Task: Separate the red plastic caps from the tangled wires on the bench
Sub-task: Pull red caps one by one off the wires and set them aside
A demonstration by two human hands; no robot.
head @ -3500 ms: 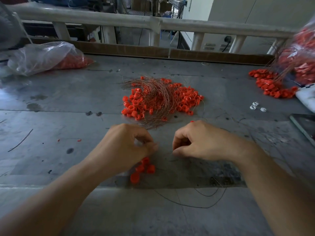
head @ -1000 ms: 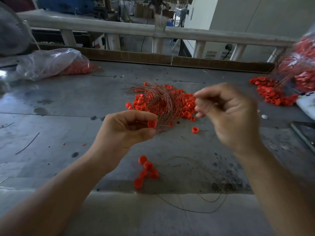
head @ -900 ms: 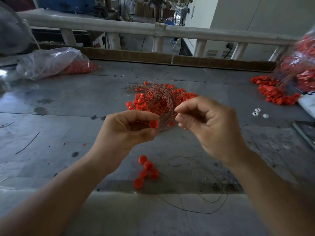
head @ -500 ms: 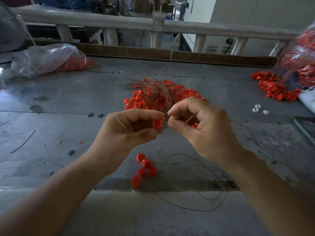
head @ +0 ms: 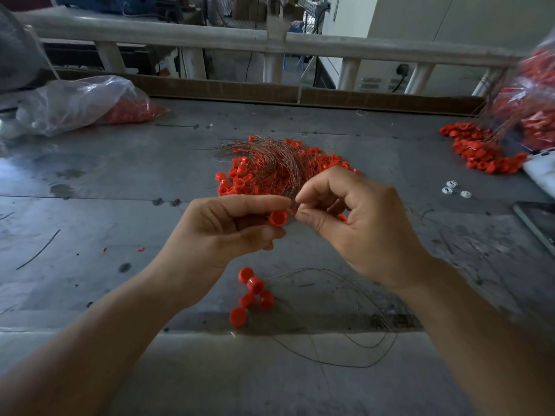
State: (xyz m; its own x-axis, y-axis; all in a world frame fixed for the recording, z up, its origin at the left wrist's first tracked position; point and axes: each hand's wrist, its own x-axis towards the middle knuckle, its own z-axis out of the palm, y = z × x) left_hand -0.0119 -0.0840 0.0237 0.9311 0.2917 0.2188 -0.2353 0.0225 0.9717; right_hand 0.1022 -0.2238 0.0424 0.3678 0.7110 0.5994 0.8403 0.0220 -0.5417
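My left hand [head: 222, 226] pinches one red cap [head: 278, 217] between thumb and fingers, raised above the bench. Right beside that cap my right hand [head: 357, 223] has its thumb and forefinger pinched together on a thin wire at the cap; the wire itself is barely visible. Behind both hands lies the pile of red caps [head: 240, 178] under a tangle of coppery wires [head: 270, 160]. Several loose caps [head: 250, 295] lie on the bench below my hands, next to loose wire loops [head: 360, 352].
A clear bag with red caps [head: 84, 103] lies at the back left. Another bag of caps and wires [head: 531, 100] sits at the far right with a spill of caps [head: 477, 148]. Three small white parts [head: 453, 189] and a dark flat object [head: 537, 220] lie right.
Both hands rose from the bench with a cap in my left. My right hand swung out to the right, then came back and now pinches at the cap.
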